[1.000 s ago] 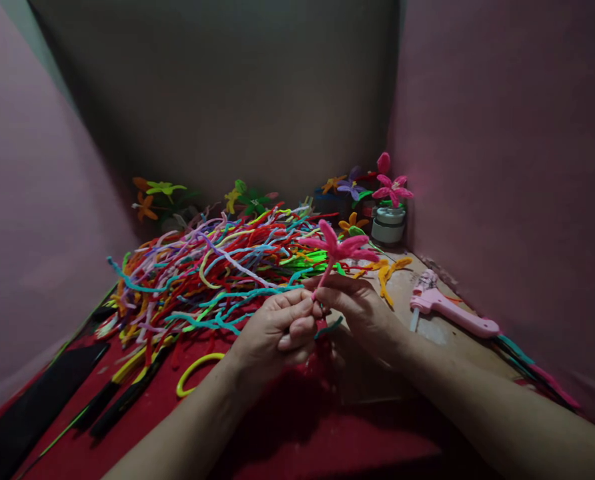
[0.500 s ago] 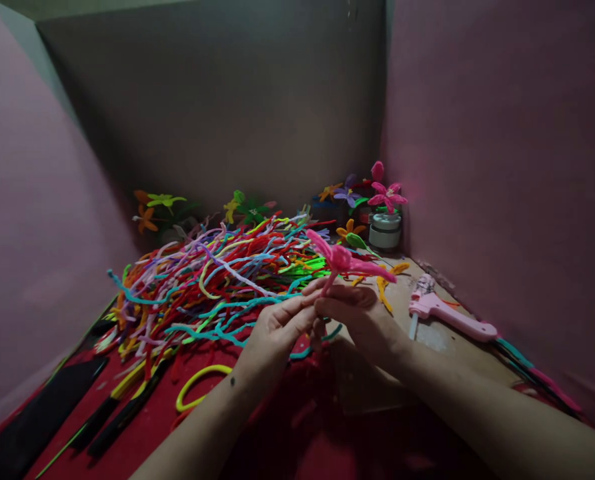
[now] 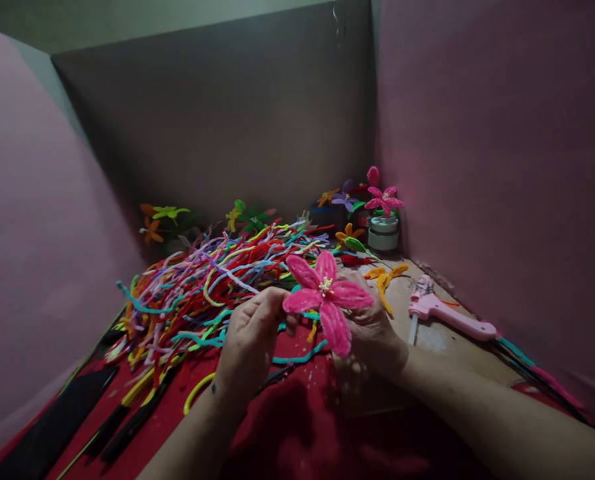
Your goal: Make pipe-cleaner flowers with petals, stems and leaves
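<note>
Far left on the red-covered desk (image 3: 262, 433), black-handled tools (image 3: 122, 417); then a tangle of fuzzy stems (image 3: 187, 293). Pinching a petal tip of the pink flower (image 3: 335, 319) mid-desk with the left hand (image 3: 247, 340)! Right hand (image 3: 380, 337) curled behind, grip hidden. Beyond, white jar (image 3: 383, 237) beneath another pink bloom (image 3: 383, 200); rightmost, pink glue gun (image 3: 450, 317).

Pink flower (image 3: 329, 298), fuzzy and matt.
From afar I see fluffy stems (image 3: 217, 273), a smooth plastic glue gun (image 3: 452, 319) and a dim red covering (image 3: 262, 440), probably cloth.
</note>
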A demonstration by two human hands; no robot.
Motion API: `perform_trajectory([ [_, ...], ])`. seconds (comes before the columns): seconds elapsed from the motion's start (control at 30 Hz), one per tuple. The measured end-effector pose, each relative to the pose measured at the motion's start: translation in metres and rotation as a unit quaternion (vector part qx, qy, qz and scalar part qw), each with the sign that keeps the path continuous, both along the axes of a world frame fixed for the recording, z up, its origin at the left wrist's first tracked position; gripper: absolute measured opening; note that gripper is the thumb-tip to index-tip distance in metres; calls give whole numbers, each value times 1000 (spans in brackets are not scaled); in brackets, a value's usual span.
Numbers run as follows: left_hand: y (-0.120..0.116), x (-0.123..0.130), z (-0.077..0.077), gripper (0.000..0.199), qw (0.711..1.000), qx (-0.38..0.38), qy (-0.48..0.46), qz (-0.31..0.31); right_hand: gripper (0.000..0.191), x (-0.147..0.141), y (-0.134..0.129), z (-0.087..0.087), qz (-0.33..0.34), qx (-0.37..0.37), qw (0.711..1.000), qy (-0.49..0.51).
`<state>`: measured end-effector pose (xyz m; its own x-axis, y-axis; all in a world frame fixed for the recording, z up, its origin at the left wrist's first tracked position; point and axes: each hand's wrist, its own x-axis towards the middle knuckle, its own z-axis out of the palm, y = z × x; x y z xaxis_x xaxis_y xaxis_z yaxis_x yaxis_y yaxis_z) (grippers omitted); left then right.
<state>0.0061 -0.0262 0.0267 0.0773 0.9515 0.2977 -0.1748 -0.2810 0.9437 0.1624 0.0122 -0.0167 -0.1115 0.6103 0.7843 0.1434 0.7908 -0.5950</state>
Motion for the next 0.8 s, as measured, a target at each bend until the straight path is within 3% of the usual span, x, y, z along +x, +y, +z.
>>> perform_trajectory([
  [0.13, -9, -4, 14, 52, 997, 20, 61, -41, 7, 2, 2, 4, -63, 76, 994, -50],
  [0.27, -10, -7, 19, 43, 988, -26, 131, -72, 11, 2, 2, 6, -75, 100, 988, -90],
  [0.37, -10, -5, 17, 34, 990, -60, 82, -102, 13, 1, 0, 5, -62, 82, 991, -88],
  [0.57, -4, 1, 4, 21, 975, -101, -114, -164, 11, -3, -5, 2, -16, 53, 998, -38],
  [0.7, 2, -1, -2, 24, 968, -121, -143, -166, 11, -3, -3, 1, -22, 50, 998, -38],
  [0.8, 4, -4, -4, 37, 968, -122, -128, -180, 15, -1, 0, 2, -61, 64, 994, -63],
])
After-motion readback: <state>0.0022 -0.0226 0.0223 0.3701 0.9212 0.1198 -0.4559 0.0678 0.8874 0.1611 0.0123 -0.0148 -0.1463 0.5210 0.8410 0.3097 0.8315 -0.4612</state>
